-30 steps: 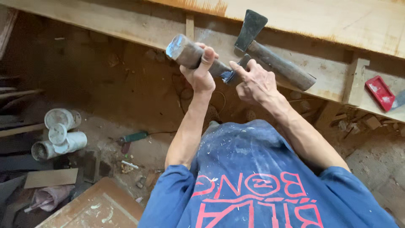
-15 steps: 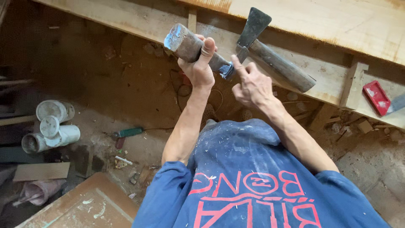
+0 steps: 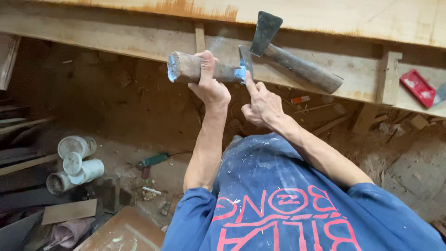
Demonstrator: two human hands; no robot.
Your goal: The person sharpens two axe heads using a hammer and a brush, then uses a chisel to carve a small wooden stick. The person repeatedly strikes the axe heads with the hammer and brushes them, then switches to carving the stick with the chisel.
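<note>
Both hands work one chisel [image 3: 232,70] held level before a long wooden beam [image 3: 116,35]: left hand [image 3: 210,79] fisted around its thick wooden handle, right hand [image 3: 261,103] touching the blade with one extended finger, a hatchet [image 3: 290,51] resting just beyond.

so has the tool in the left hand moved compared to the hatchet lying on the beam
Yes. The wooden-handled tool in the left hand was tilted, its butt end raised; now it lies nearly level, with its blade just left of the resting hatchet.
</note>
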